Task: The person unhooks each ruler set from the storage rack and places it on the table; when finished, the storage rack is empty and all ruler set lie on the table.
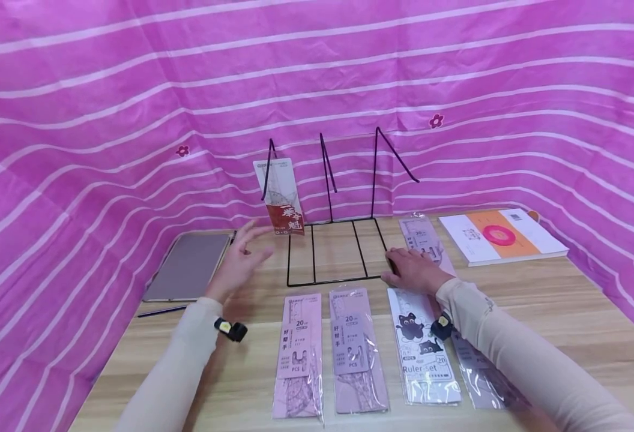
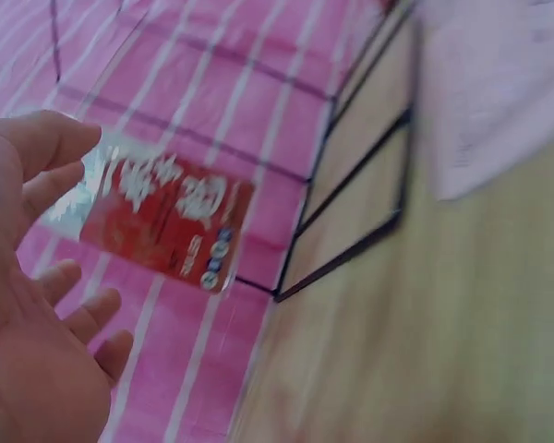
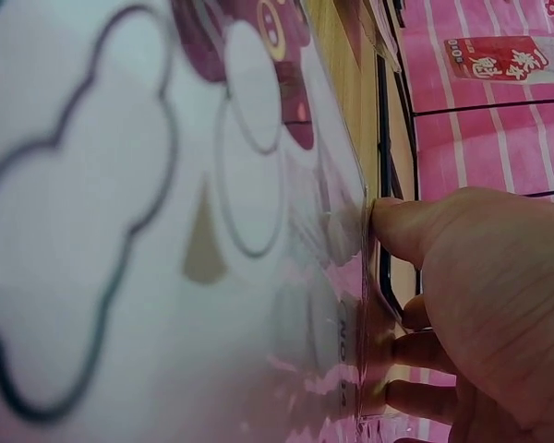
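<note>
A black wire display rack [image 1: 340,280] with three upright hooks stands on the table. From its left hook hangs a clear ruler-set pack [image 1: 286,210] with a red lower panel. My left hand [image 1: 243,258] is just left of that pack, fingers loosely spread and holding nothing; the left wrist view shows the pack beyond the fingertips. With thumb and fingers at the front right corner of the rack base, my right hand [image 1: 415,270] grips the wire. Below that hand lies a white ruler-set pack [image 1: 424,354] printed with black cats.
Pink ruler packs [image 1: 298,354] lie in front of the rack, another pink pack [image 1: 419,234] right of it. A book [image 1: 503,236] lies at the back right. On the left are a grey tablet [image 1: 190,267] and a dark pen [image 1: 162,311]. Pink striped cloth [image 1: 306,72] walls the table.
</note>
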The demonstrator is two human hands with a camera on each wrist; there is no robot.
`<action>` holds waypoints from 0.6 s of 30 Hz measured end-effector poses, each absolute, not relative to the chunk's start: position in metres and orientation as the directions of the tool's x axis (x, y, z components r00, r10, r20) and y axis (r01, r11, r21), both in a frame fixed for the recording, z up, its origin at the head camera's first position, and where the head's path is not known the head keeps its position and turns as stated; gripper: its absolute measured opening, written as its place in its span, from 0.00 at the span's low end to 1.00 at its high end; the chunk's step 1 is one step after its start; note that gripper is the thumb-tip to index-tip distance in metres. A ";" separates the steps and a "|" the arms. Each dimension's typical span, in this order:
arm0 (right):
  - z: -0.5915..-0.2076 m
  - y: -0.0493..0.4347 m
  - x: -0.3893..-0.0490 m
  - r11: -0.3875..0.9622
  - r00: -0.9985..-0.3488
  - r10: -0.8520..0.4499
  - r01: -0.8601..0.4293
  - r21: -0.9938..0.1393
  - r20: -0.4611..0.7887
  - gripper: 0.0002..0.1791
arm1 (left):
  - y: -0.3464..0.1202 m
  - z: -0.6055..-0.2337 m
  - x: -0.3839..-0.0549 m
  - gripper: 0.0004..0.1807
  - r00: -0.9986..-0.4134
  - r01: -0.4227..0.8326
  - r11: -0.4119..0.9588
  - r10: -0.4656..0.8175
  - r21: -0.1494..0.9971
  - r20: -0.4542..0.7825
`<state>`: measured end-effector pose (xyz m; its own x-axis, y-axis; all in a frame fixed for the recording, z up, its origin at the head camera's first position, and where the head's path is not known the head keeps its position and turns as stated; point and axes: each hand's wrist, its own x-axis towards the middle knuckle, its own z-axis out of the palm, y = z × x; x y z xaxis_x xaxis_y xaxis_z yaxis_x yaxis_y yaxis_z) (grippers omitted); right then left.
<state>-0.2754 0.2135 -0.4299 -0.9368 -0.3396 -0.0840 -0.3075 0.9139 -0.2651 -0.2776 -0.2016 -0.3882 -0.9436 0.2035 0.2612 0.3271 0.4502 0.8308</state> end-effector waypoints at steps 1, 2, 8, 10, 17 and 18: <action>-0.430 0.214 -0.275 0.914 -0.937 -0.338 -0.306 -0.266 -0.085 0.42 | -0.202 -0.387 -0.286 0.28 -0.944 0.327 0.431 0.187 0.841 0.271; -0.431 0.215 -0.275 0.914 -0.937 -0.337 -0.304 -0.269 -0.086 0.42 | -0.201 -0.386 -0.294 0.28 -0.945 0.326 0.419 0.170 0.847 0.279; -0.434 0.215 -0.274 0.911 -0.938 -0.336 -0.302 -0.280 -0.081 0.42 | -0.193 -0.385 -0.327 0.25 -0.946 0.324 0.362 0.115 0.874 0.303; -0.435 0.215 -0.274 0.911 -0.938 -0.338 -0.304 -0.280 -0.080 0.42 | -0.190 -0.386 -0.334 0.24 -0.947 0.320 0.358 0.107 0.877 0.302; -0.434 0.214 -0.275 0.913 -0.940 -0.335 -0.306 -0.270 -0.067 0.42 | -0.185 -0.389 -0.344 0.21 -0.923 0.384 0.345 0.116 0.857 0.367; -0.434 0.214 -0.275 0.914 -0.941 -0.332 -0.303 -0.268 -0.068 0.42 | -0.183 -0.389 -0.343 0.21 -0.915 0.402 0.354 0.119 0.844 0.386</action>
